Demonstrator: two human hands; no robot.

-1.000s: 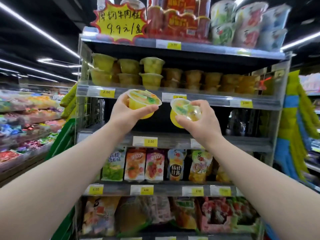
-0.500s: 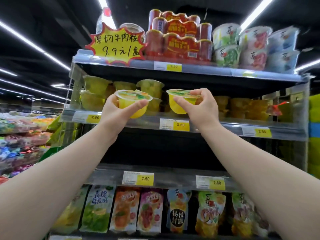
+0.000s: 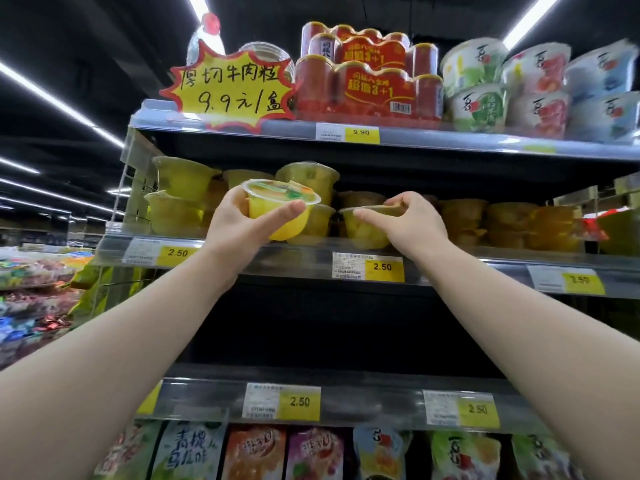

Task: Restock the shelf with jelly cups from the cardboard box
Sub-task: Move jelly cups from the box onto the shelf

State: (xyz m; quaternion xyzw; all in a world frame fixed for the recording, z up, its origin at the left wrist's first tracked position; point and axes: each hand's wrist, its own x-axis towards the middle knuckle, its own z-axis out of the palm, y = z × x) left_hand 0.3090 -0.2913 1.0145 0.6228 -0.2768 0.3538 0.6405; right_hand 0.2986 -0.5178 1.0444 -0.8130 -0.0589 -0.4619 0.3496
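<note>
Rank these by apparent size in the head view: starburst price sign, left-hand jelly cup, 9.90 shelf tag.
1. starburst price sign
2. left-hand jelly cup, though it is nearer the camera
3. 9.90 shelf tag

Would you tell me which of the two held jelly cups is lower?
The right cup, in the right hand at shelf level; the left hand holds the left cup higher, lid showing.

single head-worn wide-angle view, standing close to the shelf [image 3: 304,265], facing forward and tilted up from just below the row of jelly cups [image 3: 183,181]. forearms [image 3: 121,341] entering from both bottom corners, left hand [image 3: 235,223] and right hand [image 3: 415,226] meeting mid-frame. ceiling lights [image 3: 52,98] across top, edges bowed.
</note>
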